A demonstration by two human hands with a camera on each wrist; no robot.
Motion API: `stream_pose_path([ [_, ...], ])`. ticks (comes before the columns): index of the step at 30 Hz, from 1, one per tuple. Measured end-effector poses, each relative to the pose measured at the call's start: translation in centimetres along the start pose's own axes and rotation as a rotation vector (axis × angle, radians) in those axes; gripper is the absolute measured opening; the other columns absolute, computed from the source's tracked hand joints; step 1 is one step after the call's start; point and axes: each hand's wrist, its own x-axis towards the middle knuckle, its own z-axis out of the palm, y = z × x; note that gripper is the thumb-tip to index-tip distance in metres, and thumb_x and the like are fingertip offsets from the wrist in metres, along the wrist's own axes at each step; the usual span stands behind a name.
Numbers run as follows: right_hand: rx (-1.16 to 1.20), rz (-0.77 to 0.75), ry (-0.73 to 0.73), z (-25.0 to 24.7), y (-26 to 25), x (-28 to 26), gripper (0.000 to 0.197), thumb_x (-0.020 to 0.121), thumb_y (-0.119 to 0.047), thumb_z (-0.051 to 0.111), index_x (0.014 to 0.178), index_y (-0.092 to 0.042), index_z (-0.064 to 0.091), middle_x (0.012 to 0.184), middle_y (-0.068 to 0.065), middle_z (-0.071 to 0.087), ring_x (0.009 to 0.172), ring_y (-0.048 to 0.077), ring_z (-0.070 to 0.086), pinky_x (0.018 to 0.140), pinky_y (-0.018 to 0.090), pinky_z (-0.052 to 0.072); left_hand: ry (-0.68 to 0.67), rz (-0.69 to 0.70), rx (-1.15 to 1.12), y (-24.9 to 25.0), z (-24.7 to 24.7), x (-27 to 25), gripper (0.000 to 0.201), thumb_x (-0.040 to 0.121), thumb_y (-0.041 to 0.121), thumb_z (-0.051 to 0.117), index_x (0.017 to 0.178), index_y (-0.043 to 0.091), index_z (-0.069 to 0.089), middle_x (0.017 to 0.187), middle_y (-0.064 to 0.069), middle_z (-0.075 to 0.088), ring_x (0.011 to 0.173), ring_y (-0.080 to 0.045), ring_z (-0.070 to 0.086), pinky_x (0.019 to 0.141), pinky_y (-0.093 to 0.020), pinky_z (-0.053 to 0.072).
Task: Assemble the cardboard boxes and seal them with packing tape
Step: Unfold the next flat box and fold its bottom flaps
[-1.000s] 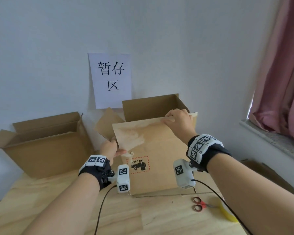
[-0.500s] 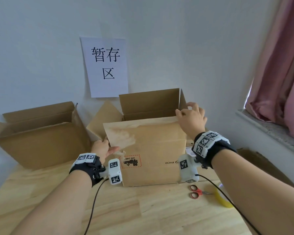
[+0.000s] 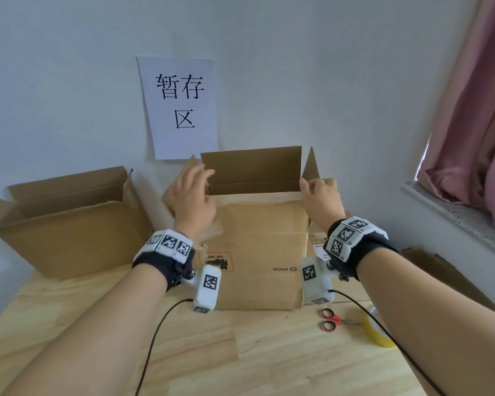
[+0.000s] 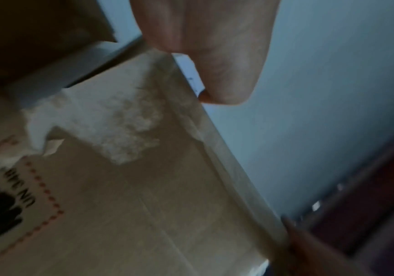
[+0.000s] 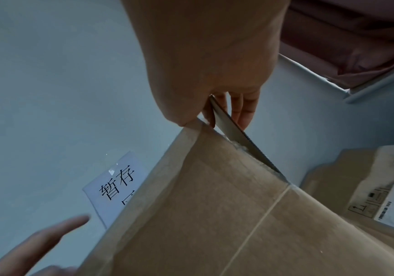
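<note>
Box: brown corrugated cardboard box [image 3: 257, 252] with a torn patch and a red-dashed label on its near face, standing on the pale wooden table [image 3: 183, 352] against the wall, top flaps up.
Right hand: right hand [image 3: 322, 195] pinches the near flap's right top corner, thumb on one face, fingers [image 5: 240, 110] behind.
Left hand: left hand [image 3: 192, 195] hovers at the flap's left edge with fingers spread and holds nothing; blurred in the head view.
Handling: likely light and empty; panels stiff but they crease easily, and the torn paper looks weak.
Hold: best taken along flap edges near the fold lines, one hand to each side.
Tools: red-handled scissors [image 3: 333, 320] and yellowish roll of packing tape [image 3: 375, 330] lie just right of the box.
Other: second open brown cardboard box [image 3: 69, 224] sits to the left.
</note>
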Motion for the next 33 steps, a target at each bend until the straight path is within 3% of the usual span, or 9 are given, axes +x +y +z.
stream_pose_path([
  [2,-0.005,0.002,-0.016,0.1,-0.2,0.1,0.048,0.098,-0.044,0.031,0.118,-0.009,0.058,0.132,0.01,0.039,0.119,0.029,0.046,0.103,0.041,0.038,-0.207,0.204,0.06,1.2,0.6,0.4,0.061,0.083,-0.001,0.049,0.138,0.023,0.043,0.148,0.004,0.036,0.141,-0.018,0.021,0.117,-0.039,0.006],
  [6,-0.007,0.002,-0.03,0.2,-0.2,0.0,0.044,0.099,-0.036,0.03,0.104,-0.005,0.06,0.124,0.012,0.044,0.105,0.022,0.046,0.09,0.033,0.038,-0.525,0.27,0.129,3.3,2.0,0.5,0.057,0.091,0.011,0.05,0.142,0.031,0.035,0.138,0.005,0.049,0.127,-0.015,0.041,0.113,-0.038,0.012],
  [8,-0.036,-0.014,-0.03,0.0,0.1,-0.2,0.034,0.099,-0.026,0.031,0.1,-0.005,0.058,0.121,0.014,0.043,0.092,0.02,0.048,0.082,0.032,0.04,-0.512,0.262,0.187,3.5,2.5,0.5,0.049,0.093,0.015,0.049,0.138,0.032,0.04,0.135,0.008,0.051,0.123,-0.016,0.043,0.104,-0.037,0.02],
  [10,-0.044,-0.022,-0.023,-0.3,0.6,-0.4,0.025,0.096,-0.015,0.035,0.104,-0.007,0.057,0.12,0.012,0.044,0.093,0.026,0.054,0.083,0.033,0.043,-0.484,0.237,0.198,3.5,2.8,0.7,0.038,0.093,0.015,0.05,0.127,0.03,0.05,0.125,0.009,0.056,0.117,-0.016,0.045,0.096,-0.034,0.022],
  [13,-0.046,-0.022,-0.042,-0.8,1.4,-0.7,0.017,0.09,-0.009,0.041,0.099,-0.015,0.054,0.106,0.008,0.057,0.091,0.024,0.056,0.075,0.031,0.044,-0.53,0.224,0.152,3.0,2.6,0.9,0.017,0.09,0.013,0.055,0.099,0.027,0.054,0.101,0.01,0.058,0.101,-0.016,0.047,0.098,-0.035,0.024],
  [17,-0.023,-0.02,-0.032,-1.0,1.1,-0.9,0.006,0.086,-0.013,0.049,0.086,-0.017,0.053,0.09,0.005,0.061,0.077,0.02,0.057,0.057,0.024,0.04,-0.46,0.312,0.087,2.5,2.2,0.3,0.018,0.087,0.008,0.057,0.084,0.025,0.053,0.09,0.008,0.058,0.092,-0.012,0.048,0.103,-0.026,0.014],
  [20,0.05,-0.054,-0.016,-0.8,0.4,-1.1,0.005,0.085,-0.015,0.049,0.083,-0.016,0.053,0.084,0.005,0.062,0.077,0.022,0.063,0.065,0.03,0.052,-0.391,0.321,0.043,2.3,1.8,-0.2,0.023,0.084,0.002,0.055,0.078,0.024,0.052,0.083,0.008,0.057,0.087,-0.012,0.049,0.099,-0.021,0.012],
  [28,0.105,-0.053,-0.049,0.1,0.2,-1.6,0.005,0.089,-0.016,0.048,0.088,-0.015,0.053,0.084,0.008,0.063,0.079,0.024,0.066,0.074,0.036,0.057,-0.427,0.175,0.127,1.2,0.8,-0.8,0.024,0.086,0.002,0.049,0.087,0.025,0.053,0.076,0.009,0.052,0.081,-0.012,0.043,0.104,-0.032,0.02],
  [33,0.104,-0.055,-0.061,-0.1,0.1,-1.4,0.008,0.09,-0.013,0.047,0.093,-0.014,0.053,0.085,0.006,0.061,0.081,0.023,0.065,0.076,0.037,0.057,-0.48,0.191,0.174,2.3,0.9,-0.1,0.04,0.085,-0.002,0.042,0.099,0.027,0.064,0.077,0.016,0.052,0.09,-0.014,0.041,0.09,-0.027,0.018],
])
